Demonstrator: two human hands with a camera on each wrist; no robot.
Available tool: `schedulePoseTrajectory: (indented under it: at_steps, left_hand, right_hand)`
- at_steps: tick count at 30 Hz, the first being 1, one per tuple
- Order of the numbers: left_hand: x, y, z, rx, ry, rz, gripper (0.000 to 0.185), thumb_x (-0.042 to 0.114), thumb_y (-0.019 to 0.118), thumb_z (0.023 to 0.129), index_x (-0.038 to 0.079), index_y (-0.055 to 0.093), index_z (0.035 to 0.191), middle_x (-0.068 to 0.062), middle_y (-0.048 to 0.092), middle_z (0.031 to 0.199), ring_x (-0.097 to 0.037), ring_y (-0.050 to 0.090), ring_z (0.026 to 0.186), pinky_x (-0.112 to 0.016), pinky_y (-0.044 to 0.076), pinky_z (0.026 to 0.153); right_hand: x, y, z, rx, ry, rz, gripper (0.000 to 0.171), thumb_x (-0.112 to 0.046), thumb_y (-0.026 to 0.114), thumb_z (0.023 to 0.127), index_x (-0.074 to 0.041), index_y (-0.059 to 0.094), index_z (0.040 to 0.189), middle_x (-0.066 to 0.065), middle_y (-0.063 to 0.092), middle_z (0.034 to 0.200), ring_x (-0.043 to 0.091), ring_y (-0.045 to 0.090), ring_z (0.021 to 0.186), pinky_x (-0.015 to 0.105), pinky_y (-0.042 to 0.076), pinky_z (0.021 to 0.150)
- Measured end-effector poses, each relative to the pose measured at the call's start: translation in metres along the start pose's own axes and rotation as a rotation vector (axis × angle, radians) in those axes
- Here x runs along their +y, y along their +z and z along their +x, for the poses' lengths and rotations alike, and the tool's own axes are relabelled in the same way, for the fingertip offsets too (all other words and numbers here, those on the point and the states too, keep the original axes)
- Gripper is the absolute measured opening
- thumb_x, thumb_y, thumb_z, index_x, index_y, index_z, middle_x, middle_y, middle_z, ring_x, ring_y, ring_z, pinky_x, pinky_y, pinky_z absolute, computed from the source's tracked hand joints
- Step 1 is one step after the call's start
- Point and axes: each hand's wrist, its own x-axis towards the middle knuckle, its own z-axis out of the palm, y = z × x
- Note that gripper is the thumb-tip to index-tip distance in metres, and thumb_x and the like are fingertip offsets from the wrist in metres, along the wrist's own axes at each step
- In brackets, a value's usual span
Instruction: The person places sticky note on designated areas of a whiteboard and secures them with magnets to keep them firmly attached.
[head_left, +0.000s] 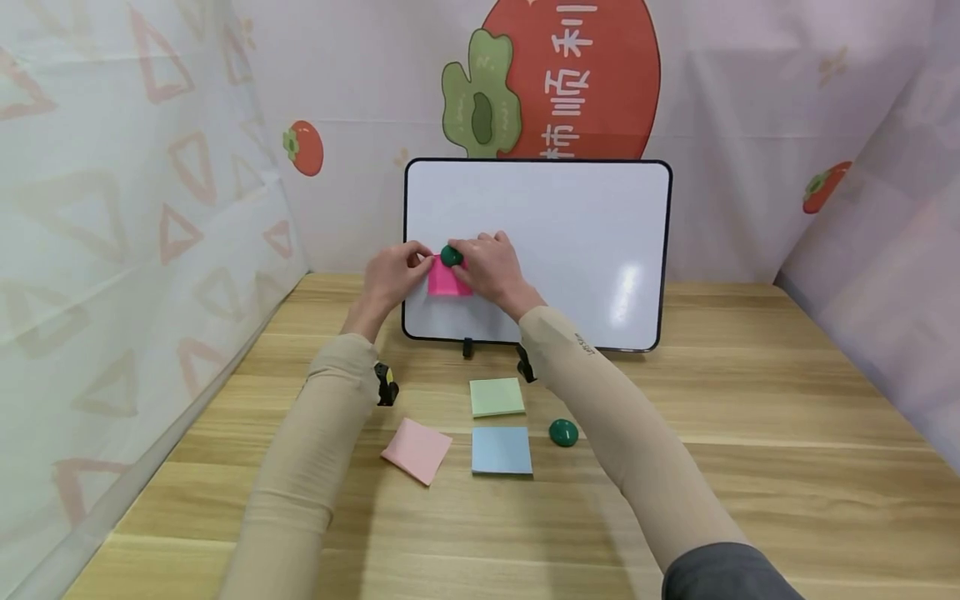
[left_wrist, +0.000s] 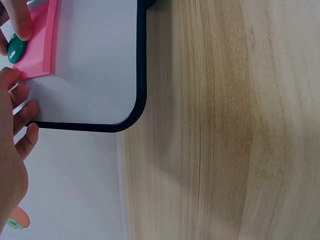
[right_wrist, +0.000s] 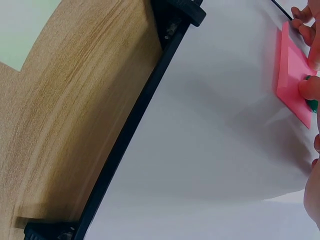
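A bright pink sticky note pad (head_left: 444, 283) lies against the left part of the whiteboard (head_left: 570, 233). My left hand (head_left: 392, 273) pinches its upper left corner between thumb and finger. In the left wrist view the other fingers (left_wrist: 26, 116) of that hand curl by the board's black rim. Over the pad's top edge sits a round green magnet (head_left: 451, 256), gripped by my right hand (head_left: 491, 265) with thumb and index finger. The right wrist view shows the pad (right_wrist: 295, 82) with its lower edge lifting off the board, and the magnet (right_wrist: 313, 104) partly hidden by fingers.
On the wooden table (head_left: 750, 417) lie a green note pad (head_left: 497, 397), a blue pad (head_left: 501, 451), a light pink pad (head_left: 418, 452) and a second green magnet (head_left: 563, 432). Small black feet (head_left: 468, 347) hold up the board. Printed cloth (head_left: 360, 208) hangs behind.
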Motion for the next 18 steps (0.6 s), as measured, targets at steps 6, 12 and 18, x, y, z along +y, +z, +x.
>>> schedulePoseTrajectory:
  at_steps: [6,12,18]
  left_hand:
    - [0.000,0.000,0.000,0.001,0.000,-0.001,0.022,0.027,0.062,0.097,0.009,0.072,0.104,-0.009,0.068,0.080,-0.022,0.058,0.069,-0.030,0.039,0.062]
    - [-0.001,0.000,-0.002,0.002,-0.007,-0.008,0.021,0.027,0.062,0.097,0.010,0.072,0.105,-0.008,0.066,0.077,-0.022,0.056,0.068,-0.030,0.038,0.061]
    - [0.000,0.000,-0.001,-0.003,-0.001,-0.031,0.022,0.028,0.062,0.098,0.011,0.071,0.108,-0.009,0.066,0.078,-0.022,0.056,0.067,-0.030,0.038,0.060]
  right_hand:
    - [-0.001,-0.004,0.000,-0.043,0.022,-0.009,0.044,-0.032,0.065,0.096,-0.017,0.060,0.137,0.002,0.073,0.117,0.023,0.061,0.090,0.037,0.039,0.080]
    - [-0.002,-0.004,-0.003,-0.066,0.032,-0.019,0.046,-0.035,0.061,0.098,-0.018,0.056,0.141,0.002,0.071,0.123,0.023,0.061,0.096,0.039,0.040,0.084]
    - [-0.001,-0.006,-0.010,-0.034,0.022,0.014,0.047,-0.037,0.059,0.099,-0.017,0.055,0.141,0.004,0.070,0.125,0.024,0.064,0.106,0.041,0.043,0.089]
